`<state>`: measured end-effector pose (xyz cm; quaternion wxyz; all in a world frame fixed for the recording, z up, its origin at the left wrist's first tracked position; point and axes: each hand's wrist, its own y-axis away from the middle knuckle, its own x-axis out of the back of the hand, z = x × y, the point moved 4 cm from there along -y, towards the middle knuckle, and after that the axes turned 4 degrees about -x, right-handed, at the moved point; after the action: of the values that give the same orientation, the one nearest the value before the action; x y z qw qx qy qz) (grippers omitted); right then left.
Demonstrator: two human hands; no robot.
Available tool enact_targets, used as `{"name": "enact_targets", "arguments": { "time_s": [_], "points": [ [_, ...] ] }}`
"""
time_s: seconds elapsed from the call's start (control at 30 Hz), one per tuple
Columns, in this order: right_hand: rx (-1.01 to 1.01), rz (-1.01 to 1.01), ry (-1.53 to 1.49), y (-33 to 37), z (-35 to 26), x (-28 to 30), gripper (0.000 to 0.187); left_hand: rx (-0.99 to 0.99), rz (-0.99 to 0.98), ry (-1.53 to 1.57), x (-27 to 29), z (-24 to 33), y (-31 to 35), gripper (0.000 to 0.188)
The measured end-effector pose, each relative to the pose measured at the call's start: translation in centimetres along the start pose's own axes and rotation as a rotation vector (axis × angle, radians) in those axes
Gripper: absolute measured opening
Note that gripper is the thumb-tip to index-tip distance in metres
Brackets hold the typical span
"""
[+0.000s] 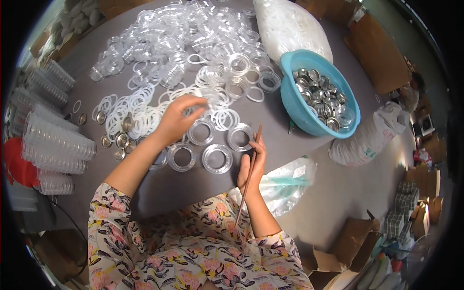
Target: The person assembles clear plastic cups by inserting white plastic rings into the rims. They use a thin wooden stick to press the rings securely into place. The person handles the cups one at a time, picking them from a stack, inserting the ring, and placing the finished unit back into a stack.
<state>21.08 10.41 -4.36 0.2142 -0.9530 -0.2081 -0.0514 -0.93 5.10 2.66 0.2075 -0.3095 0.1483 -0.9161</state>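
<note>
My left hand point(180, 119) is over the pile of white rings point(137, 108), thumb and fingers curled toward each other. A clear plastic piece point(210, 94) shows at its fingertips; whether it is gripped I cannot tell. My right hand point(254, 163) holds a thin brown stick point(250, 173), slanting between thumb and fingers. Its fingers are beside a clear round collar point(239, 148) with a wide hole. More such collars lie flat between my hands, among them one at the front point(217, 168) and one left of it point(182, 167).
Clear plastic parts point(179, 29) heap at the back. A blue basket point(286, 92) of silvery metal caps point(319, 94) stands right, before a full white bag point(292, 31). Stacked clear cups point(58, 140) line the left edge. Loose metal caps point(122, 140) lie near my left forearm. Cardboard boxes point(345, 246) stand lower right.
</note>
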Motion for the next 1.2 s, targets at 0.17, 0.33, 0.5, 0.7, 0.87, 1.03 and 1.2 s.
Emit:
{"name": "enact_targets", "arguments": {
  "time_s": [0.17, 0.33, 0.5, 0.7, 0.87, 1.03, 1.2],
  "points": [
    [-0.02, 0.016, -0.052, 0.0, -0.1, 0.3, 0.029, -0.254, -0.146, -0.311, -4.7, 1.1, -1.8, 0.02],
    [-0.037, 0.028, -0.075, 0.0, -0.1, 0.2, 0.03, -0.419, -0.24, -0.389, -6.8, 0.7, -3.7, 0.024],
    [-0.027, 0.014, -0.046, 0.0, -0.1, 0.2, 0.031, -0.331, -0.524, -0.14, -9.3, 0.4, -4.0, 0.025],
    [-0.029, 0.048, -0.093, 0.2, 0.1, 0.3, 0.032, -0.203, 0.1, -0.346, -3.6, -1.5, -5.0, 0.04],
    [-0.049, 0.029, -0.083, 0.4, 0.1, -0.1, 0.028, 0.073, 0.397, -0.963, 3.5, -9.0, -4.2, 0.064],
    [-0.05, 0.058, -0.034, 0.3, 0.0, 0.2, 0.027, 0.248, 0.136, -0.82, 5.8, -7.1, -4.2, 0.068],
    [-0.012, 0.107, 0.006, 0.3, 0.1, -0.1, 0.028, 0.414, 0.126, -0.602, 9.0, -9.2, -2.3, 0.059]
  ]
}}
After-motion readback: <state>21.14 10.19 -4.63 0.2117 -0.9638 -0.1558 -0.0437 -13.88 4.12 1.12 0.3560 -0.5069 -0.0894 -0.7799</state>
